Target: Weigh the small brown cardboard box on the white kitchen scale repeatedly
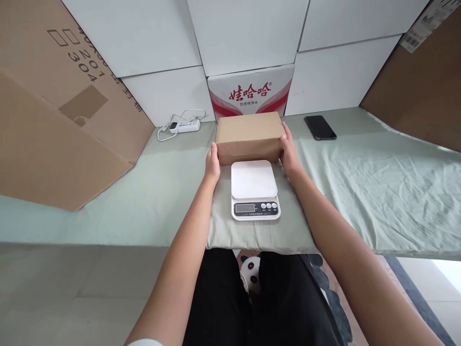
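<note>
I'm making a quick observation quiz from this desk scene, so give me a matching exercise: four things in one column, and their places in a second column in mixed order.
Things:
1. small cardboard box
2. kitchen scale
3. black phone
4. white power strip

Places:
A. far left on the cloth, by the white wall, cable looped beside it
B. held between the left hand and right hand
C. nearest the person, just in front of the box
D. lying flat on the cloth, right of the box

Pairs: 1-B, 2-C, 3-D, 4-A
</note>
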`<state>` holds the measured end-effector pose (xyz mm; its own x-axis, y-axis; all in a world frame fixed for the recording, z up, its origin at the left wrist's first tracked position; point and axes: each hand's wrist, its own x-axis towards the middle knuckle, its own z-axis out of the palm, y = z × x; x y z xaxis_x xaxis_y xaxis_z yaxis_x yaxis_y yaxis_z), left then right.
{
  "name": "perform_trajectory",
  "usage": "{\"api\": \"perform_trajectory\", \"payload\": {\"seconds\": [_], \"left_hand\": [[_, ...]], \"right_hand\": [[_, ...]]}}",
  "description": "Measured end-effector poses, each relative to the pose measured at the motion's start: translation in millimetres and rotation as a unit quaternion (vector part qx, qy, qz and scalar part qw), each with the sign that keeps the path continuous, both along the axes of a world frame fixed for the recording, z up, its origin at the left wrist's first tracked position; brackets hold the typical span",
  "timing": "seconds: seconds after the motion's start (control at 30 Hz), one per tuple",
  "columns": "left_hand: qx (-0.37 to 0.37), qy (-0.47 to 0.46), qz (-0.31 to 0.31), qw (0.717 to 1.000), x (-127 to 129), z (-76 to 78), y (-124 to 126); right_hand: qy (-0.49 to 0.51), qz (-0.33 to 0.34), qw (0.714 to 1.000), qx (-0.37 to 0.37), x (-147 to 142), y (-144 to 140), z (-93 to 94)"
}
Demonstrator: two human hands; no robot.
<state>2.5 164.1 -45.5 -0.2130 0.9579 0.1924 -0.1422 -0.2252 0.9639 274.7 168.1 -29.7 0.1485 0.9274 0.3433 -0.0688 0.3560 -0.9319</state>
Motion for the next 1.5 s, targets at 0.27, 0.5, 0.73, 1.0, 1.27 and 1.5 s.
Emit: {"api": "perform_trajectory", "payload": {"seconds": [0.27, 0.5, 0.73, 1.0, 1.27, 1.5], "left_hand": [[-0.033, -0.040, 0.091, 0.995, -15, 14.9, 2], [-0.046, -0.055, 0.080, 0.994, -13, 18.4, 0], [-0.054, -0.073, 0.069, 0.994, -15, 18.3, 3], [-0.029, -0.079, 0.051, 0.995, -17, 6.3, 14], [0.042, -0.007, -0.021, 0.999, -15, -12.7, 25], [0.064, 0.052, -0.024, 0.996, -3, -11.1, 15]], "right_hand": [[0.104, -0.076, 0.987, -0.099, 33, 12, 2.1], [0.086, -0.095, 0.987, -0.098, 50, 28, -16.2], [0.065, -0.083, 0.990, -0.089, 56, 37, -26.6], [0.033, -0.043, 0.994, -0.097, 58, 35, -23.5], [0.013, 0.069, 0.995, -0.064, 35, 22, -12.3], [-0.027, 0.052, 0.998, -0.021, -2, -6, -7.1]]}}
